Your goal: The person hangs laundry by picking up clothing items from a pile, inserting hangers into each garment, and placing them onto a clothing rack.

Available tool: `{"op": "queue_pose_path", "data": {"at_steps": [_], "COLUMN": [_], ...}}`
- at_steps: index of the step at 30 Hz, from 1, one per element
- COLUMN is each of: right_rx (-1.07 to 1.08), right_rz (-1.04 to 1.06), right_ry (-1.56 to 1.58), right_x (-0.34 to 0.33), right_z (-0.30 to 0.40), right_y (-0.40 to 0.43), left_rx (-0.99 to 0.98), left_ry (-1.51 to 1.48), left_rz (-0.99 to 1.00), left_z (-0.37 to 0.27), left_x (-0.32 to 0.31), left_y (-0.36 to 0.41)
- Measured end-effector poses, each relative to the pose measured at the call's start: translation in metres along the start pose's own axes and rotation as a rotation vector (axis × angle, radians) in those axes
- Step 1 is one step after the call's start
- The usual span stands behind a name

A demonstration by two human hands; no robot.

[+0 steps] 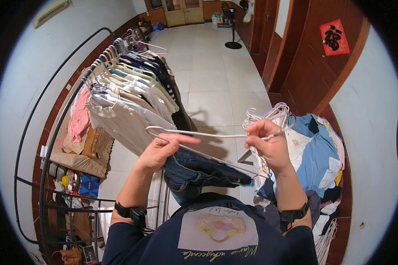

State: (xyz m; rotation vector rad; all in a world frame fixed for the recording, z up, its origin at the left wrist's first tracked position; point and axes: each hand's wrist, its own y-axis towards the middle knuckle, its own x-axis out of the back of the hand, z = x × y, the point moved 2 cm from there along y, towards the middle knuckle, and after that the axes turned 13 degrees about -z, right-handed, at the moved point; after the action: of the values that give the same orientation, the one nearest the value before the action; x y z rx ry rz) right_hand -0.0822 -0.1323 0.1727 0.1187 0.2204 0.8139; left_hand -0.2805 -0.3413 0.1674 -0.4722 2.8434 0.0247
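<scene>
A pale clothes hanger [202, 133] lies between my two hands, its hook end at my right hand [268, 142], whose fingers pinch it. My left hand [167, 149] grips the hanger's other side near its rounded corner, index finger stretched out to the right. Dark blue denim jeans [202, 169] hang from the hanger's lower bar, below and between my hands, in front of my body. How the waistband is fixed to the hanger is hard to tell.
A black metal clothes rack [58, 132] with many hung garments [119, 119] stands at the left. At the right lie piled clothes [313, 152] and a bunch of hangers [272, 114]. Beyond are a cushioned sofa [76, 160] and a black stand [233, 36].
</scene>
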Motion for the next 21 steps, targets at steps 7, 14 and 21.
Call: {"op": "queue_pose_path", "data": {"at_steps": [7, 14, 21], "right_rx": [0.428, -0.142, -0.176], "right_rz": [-0.241, -0.371, 0.298], "right_ry": [-0.237, 0.179, 0.400], "right_x": [0.036, 0.097, 0.015], "right_z": [-0.012, -0.149, -0.123], "right_y": [0.008, -0.014, -0.059], "left_rx": [-0.427, -0.595, -0.703], "left_ry": [0.122, 0.135, -0.127], "left_rz": [-0.147, -0.204, -0.395], "left_z": [-0.025, -0.050, -0.046], "left_x": [0.016, 0.014, 0.028], "left_y": [-0.011, -0.023, -0.030]}}
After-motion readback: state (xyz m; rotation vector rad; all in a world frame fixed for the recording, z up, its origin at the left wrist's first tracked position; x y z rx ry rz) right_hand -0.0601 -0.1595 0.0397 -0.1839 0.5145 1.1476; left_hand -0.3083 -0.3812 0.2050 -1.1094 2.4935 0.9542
